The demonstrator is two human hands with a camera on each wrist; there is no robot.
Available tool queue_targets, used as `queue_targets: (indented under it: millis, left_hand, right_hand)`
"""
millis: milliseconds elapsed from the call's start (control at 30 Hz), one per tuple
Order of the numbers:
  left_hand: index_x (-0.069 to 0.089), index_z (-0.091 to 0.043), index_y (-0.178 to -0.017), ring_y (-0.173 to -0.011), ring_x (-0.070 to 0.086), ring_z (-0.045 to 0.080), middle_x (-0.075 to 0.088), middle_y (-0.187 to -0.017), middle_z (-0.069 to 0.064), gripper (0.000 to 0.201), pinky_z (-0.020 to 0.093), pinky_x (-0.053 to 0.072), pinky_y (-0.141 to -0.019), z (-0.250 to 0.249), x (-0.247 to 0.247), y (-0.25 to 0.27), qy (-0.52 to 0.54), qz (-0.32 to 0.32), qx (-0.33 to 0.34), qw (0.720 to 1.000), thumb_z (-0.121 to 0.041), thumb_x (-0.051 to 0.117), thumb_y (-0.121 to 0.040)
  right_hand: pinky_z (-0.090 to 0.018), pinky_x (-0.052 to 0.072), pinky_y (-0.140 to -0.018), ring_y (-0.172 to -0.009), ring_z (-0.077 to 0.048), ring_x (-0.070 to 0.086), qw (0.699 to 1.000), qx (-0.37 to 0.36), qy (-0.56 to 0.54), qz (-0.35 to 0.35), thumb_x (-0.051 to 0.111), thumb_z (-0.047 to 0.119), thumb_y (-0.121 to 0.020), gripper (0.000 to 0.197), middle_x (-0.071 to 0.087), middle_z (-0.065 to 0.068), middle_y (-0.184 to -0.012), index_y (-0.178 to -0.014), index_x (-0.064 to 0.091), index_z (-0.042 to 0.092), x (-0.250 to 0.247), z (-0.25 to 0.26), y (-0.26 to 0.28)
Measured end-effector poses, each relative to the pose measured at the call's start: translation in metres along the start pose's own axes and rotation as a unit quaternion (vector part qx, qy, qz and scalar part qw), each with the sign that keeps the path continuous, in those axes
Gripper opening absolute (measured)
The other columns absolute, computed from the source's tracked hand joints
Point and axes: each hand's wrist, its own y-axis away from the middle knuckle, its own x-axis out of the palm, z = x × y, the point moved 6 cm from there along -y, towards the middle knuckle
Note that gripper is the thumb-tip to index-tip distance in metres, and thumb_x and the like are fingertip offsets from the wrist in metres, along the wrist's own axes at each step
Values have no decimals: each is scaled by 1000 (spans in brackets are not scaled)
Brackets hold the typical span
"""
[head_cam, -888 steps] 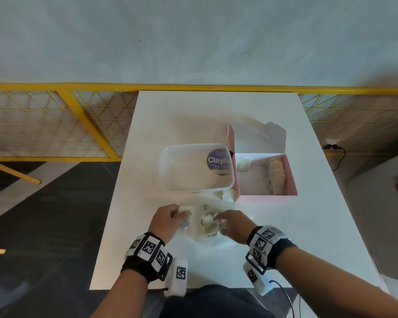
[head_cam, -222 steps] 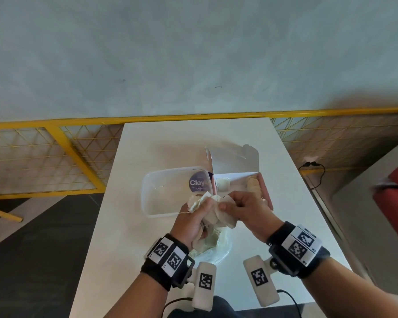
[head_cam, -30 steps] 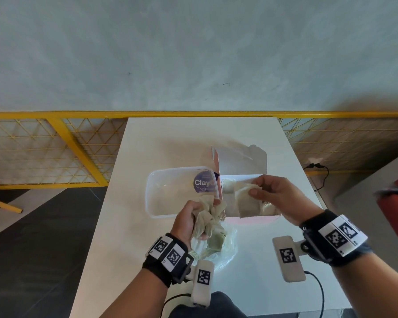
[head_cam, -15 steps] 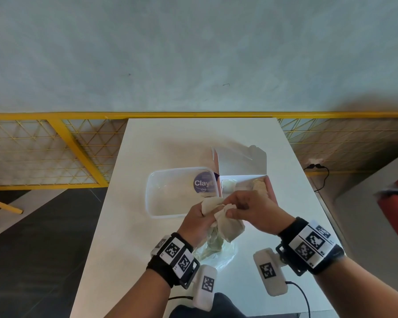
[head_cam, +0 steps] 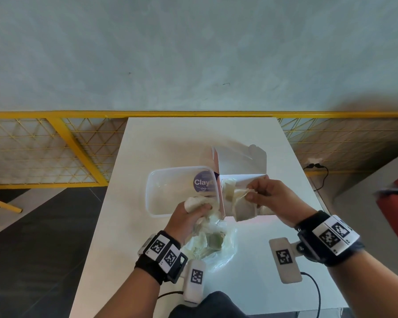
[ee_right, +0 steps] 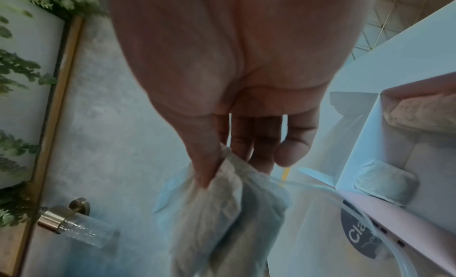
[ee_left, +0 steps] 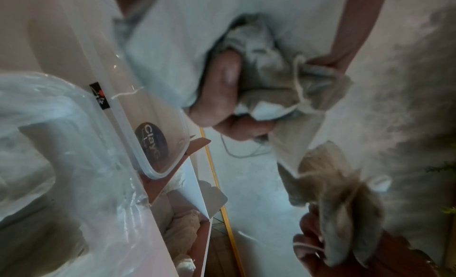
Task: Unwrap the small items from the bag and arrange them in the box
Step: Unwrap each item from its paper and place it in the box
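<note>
Beige pouch (head_cam: 241,207) pinched by right hand (head_cam: 274,198).

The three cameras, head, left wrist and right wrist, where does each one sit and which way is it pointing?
Head: worn on the head, looking forward and down at the white table; both forearms, left hand and right hand show.
Left wrist: on the left wrist, looking along the hand at its bundle of pouches; the thumb shows.
Right wrist: on the right wrist, looking past the palm at a pinched pouch.
Shared: all three show the pink box and clear tub.
</note>
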Motion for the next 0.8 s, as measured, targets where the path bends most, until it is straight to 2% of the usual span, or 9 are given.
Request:
queue_targets:
  millis: [100, 167, 267, 367, 433, 533, 667, 733, 800]
  left_hand:
    - [68, -5, -94, -51, 57, 11, 64, -68, 7, 19, 21, 44, -43, -14, 0, -1, -23, 5, 21, 1000, -19, 68, -81]
    - [68, -11, -94, -45, 48, 9, 60, -61, 1, 22, 18, 36, -37, -22, 10, -5, -41, 30, 34, 998, -21, 73, -76]
    - [73, -22, -91, -50, 50, 12, 62, -63, 6, 22, 21, 40, -45, -27, 28, -12, -76, 60, 75, 992, -19, 82, -72]
    - [74, -16, -92, -67, 58, 22, 65, -81, 29, 30, 36, 47, -62, -27, 39, -12, -111, 89, 116, 983, -37, 79, -70]
    - [74, -13, -89, -63, 56, 25, 63, -78, 33, 31, 37, 45, -59, -23, 38, -12, -132, 84, 119, 980, -40, 74, -74]
    - [73, -13, -81, -54, 52, 26, 62, -69, 31, 13, 35, 41, -51, -18, 29, -16, -144, 41, 107, 983, -26, 70, -80]
    - [71, -19, -70, -51, 50, 24, 58, -61, 21, 14, 32, 39, -49, -15, 18, -18, -134, -24, 83, 987, -19, 70, -84]
    - [72, -13, -76, -54, 50, 25, 58, -64, 25, 11, 34, 39, -52, -16, 23, -16, -126, -4, 83, 989, -19, 71, -84]
    - [72, -3, -86, -55, 50, 22, 57, -62, 19, 16, 33, 39, -53, -15, 30, -13, -121, 33, 83, 989, -18, 70, -84]
  right_hand:
    - [-24, 43, -62, -63, -16, 47, 1000, 8, -9, 14, 71, 4, -77, 13, 52, -5, -68, -71, 63, 12, -4, 0, 4]
    - [-21, 44, -61, -63, -17, 48, 999, 21, -7, 26, 75, 12, -72, 12, 52, -9, -69, -73, 63, 12, -2, -1, 5]
    - [-21, 44, -62, -70, -21, 46, 999, 30, -6, 41, 72, 9, -75, 10, 50, -14, -74, -76, 62, 8, 6, 1, 6]
    - [-29, 42, -67, -75, -25, 44, 999, 28, 8, 29, 67, 0, -80, 10, 49, -14, -74, -77, 62, 8, 8, 3, 7]
    - [-37, 46, -74, -74, -29, 50, 999, 24, 15, 19, 68, 1, -79, 12, 55, -20, -77, -80, 65, 12, 7, 3, 7]
    - [-48, 50, -86, -82, -40, 58, 1000, 8, 25, -13, 74, 11, -75, 19, 58, -37, -96, -90, 71, 23, 2, 2, 9]
    - [-36, 49, -83, -83, -22, 61, 999, 8, -21, -44, 75, 18, -69, 12, 68, -14, -85, -79, 75, 24, 1, 1, 14]
    - [-32, 47, -87, -84, -22, 61, 999, 8, 6, -36, 75, 20, -70, 7, 69, -9, -80, -77, 74, 20, 6, 1, 16]
    - [-21, 50, -76, -75, -11, 62, 1000, 15, 1, -21, 73, 6, -74, 8, 69, 2, -72, -76, 71, 13, 12, 2, 17]
